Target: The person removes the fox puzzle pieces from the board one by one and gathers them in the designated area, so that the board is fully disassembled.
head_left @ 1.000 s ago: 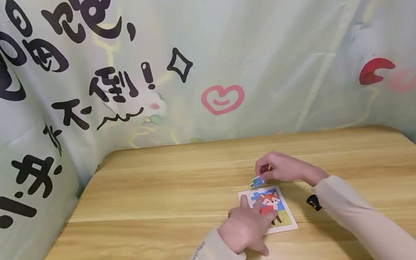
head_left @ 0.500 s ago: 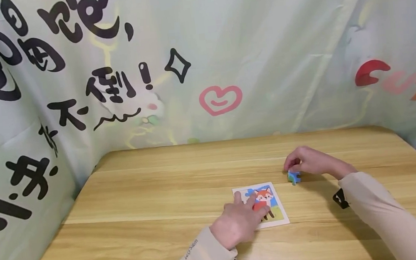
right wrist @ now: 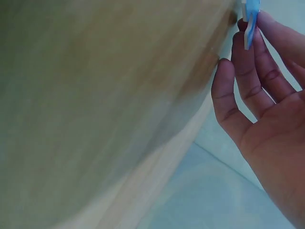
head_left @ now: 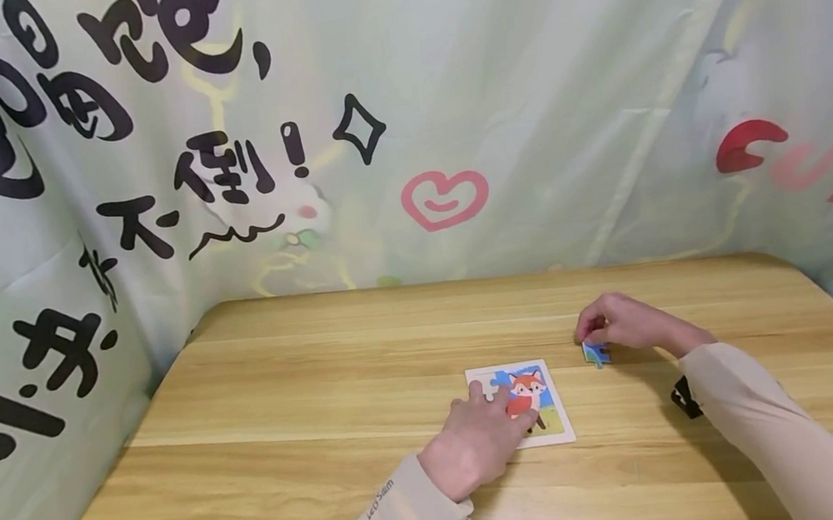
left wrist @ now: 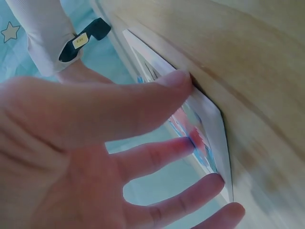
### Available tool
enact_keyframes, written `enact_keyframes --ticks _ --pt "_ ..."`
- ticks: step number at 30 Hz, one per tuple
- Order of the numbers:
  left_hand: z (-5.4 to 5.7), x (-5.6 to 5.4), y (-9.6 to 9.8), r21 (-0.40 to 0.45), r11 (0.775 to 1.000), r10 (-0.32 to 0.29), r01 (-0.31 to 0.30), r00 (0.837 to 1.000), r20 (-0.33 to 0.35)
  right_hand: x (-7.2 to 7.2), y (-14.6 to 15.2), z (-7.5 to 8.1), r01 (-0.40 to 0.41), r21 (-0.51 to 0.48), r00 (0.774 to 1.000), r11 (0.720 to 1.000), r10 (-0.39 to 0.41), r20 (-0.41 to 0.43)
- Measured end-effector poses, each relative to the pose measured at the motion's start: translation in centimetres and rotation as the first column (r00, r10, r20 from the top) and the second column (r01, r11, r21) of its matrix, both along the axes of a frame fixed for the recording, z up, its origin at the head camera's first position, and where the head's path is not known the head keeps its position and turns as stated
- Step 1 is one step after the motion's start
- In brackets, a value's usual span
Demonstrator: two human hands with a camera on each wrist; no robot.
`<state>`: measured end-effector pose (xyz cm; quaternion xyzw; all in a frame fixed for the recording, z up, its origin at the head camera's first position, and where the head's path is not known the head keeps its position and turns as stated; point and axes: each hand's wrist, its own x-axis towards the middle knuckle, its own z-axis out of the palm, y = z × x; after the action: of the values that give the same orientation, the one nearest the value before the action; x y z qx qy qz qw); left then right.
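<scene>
A square fox jigsaw puzzle (head_left: 552,439) with a white border lies flat on the wooden table. My left hand (head_left: 475,438) reaches over its left side with fingers spread, hiding part of the picture. In the left wrist view, the thumb (left wrist: 176,82) and fingertips are at the board's surface and edge. A pale recess shows at the puzzle's upper left, beside those fingers. To the right of the board, my right hand (head_left: 622,324) pinches a blue puzzle piece (head_left: 595,352) between thumb and fingers, low over the table. That piece (right wrist: 250,28) appears nearly edge-on in the right wrist view.
The wooden table (head_left: 313,437) extends around the puzzle to rounded far corners. Behind it hangs a pale printed curtain (head_left: 545,113) with black characters and a pink heart. A black band (head_left: 686,398) shows at the right sleeve.
From just above the board, my right hand has moved right with the puzzle piece. My left hand keeps its spread position on the puzzle, which sits slightly farther up and left in view.
</scene>
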<state>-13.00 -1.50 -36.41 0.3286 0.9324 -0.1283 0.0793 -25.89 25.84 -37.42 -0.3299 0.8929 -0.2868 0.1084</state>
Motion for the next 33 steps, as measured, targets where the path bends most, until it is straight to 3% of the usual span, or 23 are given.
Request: enact_keyframes --ticks 6,13,20,24,33 --pt "0.1 0.0 0.0 -0.002 1.0 0.012 -0.012 1.0 0.012 -0.2 -0.3 0.0 -0.007 0.004 1.0 1.0 0.007 -0.007" --pt "0.2 -0.1 -0.1 0.027 1.0 -0.013 0.013 1.0 -0.003 -0.1 -0.7 0.7 -0.008 0.017 1.0 1.0 0.009 -0.024" --pt "0.2 0.0 -0.2 0.044 0.999 -0.023 0.023 1.0 0.008 0.3 -2.6 1.4 -0.095 -0.045 0.995 0.994 0.094 -0.031" --pt "0.2 0.1 -0.2 0.04 0.999 -0.037 0.038 0.999 -0.015 0.7 -4.1 1.5 -0.123 -0.084 0.992 0.989 0.124 0.008" --pt "0.0 0.0 -0.6 0.009 0.996 -0.084 0.085 0.994 -0.063 1.4 -7.6 0.7 -0.215 -0.09 0.972 0.972 0.222 0.075"
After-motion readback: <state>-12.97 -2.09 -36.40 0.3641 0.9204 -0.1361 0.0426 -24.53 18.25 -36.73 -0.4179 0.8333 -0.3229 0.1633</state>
